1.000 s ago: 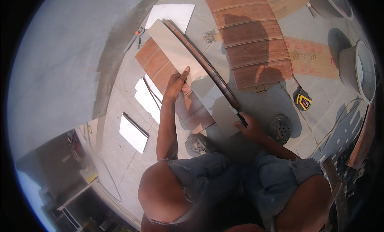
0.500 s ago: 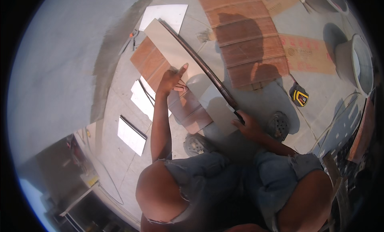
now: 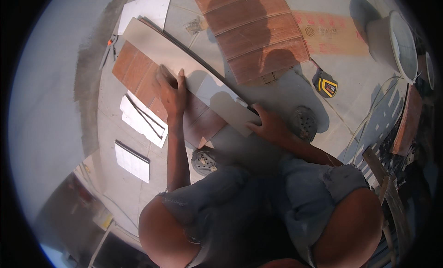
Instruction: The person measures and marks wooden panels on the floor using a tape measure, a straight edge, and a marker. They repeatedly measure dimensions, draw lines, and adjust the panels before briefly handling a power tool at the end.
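Note:
A long pale plank (image 3: pixel 194 69) with a dark far edge lies slantwise before me, from upper left down to my right hand. Beneath its left side shows a brown grooved wood-look panel (image 3: pixel 134 67). My left hand (image 3: pixel 171 92) rests at the plank's near edge, over the brown panel, its thumb apart from the fingers and touching the plank. My right hand (image 3: pixel 270 125) is closed on the plank's lower right end, thumb on the pale face; its other fingers are partly hidden.
A larger brown grooved panel (image 3: pixel 258 42) lies ahead beside printed cardboard (image 3: pixel 327 32). A yellow-black tape measure (image 3: pixel 326 85) and a grey bucket (image 3: pixel 392 44) are to the right. White offcuts (image 3: pixel 132 162) and orange-handled pliers (image 3: pixel 110 42) lie left. My shoes (image 3: pixel 203 162) are close by.
The view has shifted, so things sit further left and higher. My left hand has turned, its fingers now reaching forward along the plank's edge. My right hand stays at the plank's near end.

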Demonstrator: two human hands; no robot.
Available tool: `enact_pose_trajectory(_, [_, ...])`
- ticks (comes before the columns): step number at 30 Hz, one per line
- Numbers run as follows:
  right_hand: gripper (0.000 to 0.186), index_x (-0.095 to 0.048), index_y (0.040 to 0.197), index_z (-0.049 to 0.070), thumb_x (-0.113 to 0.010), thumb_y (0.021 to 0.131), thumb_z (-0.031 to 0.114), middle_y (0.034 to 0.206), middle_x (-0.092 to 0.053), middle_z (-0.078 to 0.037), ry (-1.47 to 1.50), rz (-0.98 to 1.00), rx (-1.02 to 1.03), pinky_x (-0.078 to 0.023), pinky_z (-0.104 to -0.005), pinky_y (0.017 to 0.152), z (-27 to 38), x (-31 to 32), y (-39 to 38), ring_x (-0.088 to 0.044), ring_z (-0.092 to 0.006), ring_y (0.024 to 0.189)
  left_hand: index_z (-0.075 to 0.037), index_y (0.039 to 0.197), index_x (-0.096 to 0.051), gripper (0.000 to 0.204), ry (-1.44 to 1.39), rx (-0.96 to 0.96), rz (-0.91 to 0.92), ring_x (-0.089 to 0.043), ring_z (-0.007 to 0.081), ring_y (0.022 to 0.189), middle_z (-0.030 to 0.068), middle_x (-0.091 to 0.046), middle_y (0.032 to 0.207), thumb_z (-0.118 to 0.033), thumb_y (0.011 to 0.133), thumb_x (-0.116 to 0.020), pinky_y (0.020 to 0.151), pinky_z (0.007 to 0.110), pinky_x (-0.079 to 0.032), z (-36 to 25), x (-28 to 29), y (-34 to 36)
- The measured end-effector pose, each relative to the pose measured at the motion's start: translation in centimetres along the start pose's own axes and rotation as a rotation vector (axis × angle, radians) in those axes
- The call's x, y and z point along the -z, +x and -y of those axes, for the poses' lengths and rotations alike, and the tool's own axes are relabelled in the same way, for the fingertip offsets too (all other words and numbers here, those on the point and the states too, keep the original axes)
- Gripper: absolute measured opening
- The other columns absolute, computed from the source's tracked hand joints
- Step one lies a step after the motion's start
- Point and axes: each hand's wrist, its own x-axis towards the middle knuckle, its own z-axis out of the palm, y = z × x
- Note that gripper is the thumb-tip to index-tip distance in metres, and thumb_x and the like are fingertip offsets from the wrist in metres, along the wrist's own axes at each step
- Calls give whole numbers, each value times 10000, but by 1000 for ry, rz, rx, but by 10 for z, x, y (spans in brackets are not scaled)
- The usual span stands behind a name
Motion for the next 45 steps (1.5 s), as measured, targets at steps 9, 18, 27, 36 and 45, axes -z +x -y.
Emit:
enact_pose_trajectory(9, [508,-652,1408,91,-738,965,324,1171,-731,-203,183,-131,154,-548,-471,946,-21,-21,-9,-700,-399,1089,6,1571,-422,591,101,-36,76,-311,513,1509,319,-372,1617,-305,1088,-560,1220,602,-243,3,-12,-11])
enact_pose_trajectory(18, [487,-630,1446,111,-699,993,279,1150,-700,-197,255,-204,252,-537,-473,914,-38,-29,-4,-675,-395,1057,-2,1580,-418,615,131,-1,91,-298,500,1524,325,-358,1630,-359,1090,-523,1230,597,-214,3,-16,-11])
enact_pose_trajectory(27, [492,-633,1441,99,-716,986,267,1071,-676,-197,234,-164,237,-535,-458,870,-39,-24,-4,-666,-394,979,-41,1586,-445,588,167,-15,70,-310,479,1532,284,-389,1633,-346,1092,-537,1232,572,-256,2,-21,-12])
enact_pose_trajectory(36, [471,-652,1412,66,-739,978,227,1049,-673,-208,263,-203,267,-532,-447,877,-45,-33,-1,-667,-388,970,-67,1586,-449,603,144,-18,53,-331,468,1523,271,-408,1628,-351,1067,-564,1222,605,-236,7,-23,-12])
enact_pose_trajectory(45, [458,-663,1396,52,-749,974,208,1095,-702,-216,296,-173,253,-541,-422,915,-44,-28,3,-691,-374,1011,-67,1590,-443,613,149,12,61,-321,455,1532,261,-394,1640,-361,1065,-556,1230,597,-229,7,-25,-10])
